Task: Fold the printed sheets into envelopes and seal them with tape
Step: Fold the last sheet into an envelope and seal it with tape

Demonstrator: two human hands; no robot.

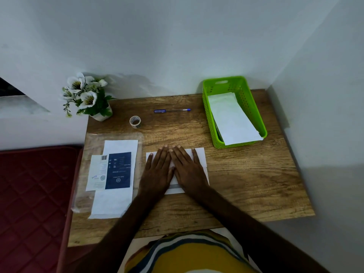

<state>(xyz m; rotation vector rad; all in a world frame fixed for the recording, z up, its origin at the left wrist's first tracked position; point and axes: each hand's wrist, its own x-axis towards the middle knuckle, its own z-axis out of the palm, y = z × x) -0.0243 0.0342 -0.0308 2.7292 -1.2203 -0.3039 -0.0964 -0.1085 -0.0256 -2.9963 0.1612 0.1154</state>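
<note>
Closest to the body, a white sheet (199, 158) is pressed flat on the wooden table (246, 184) by both hands. The left hand (157, 172) and the right hand (189, 172) are laid side by side on it, touching at the thumbs. All fingers are held straight and spread a little; nothing is gripped. The fingertips (165, 146) are lined up near the far edge of the sheet.

The step is judged to be a fold being pressed down. It is done well if the edges are kept matched and the palms are slid outward from the middle, so the crease is made sharp and no bumps are left.

Left of the fingers, a stack of printed sheets (114, 178) is seen on a clear sleeve. Past the fingertips, to the left, the tape roll (135, 121) is waiting, and a pen (172, 110) lies farther off. Far to the right, white folded papers are kept in a green basket (244, 89).
</note>
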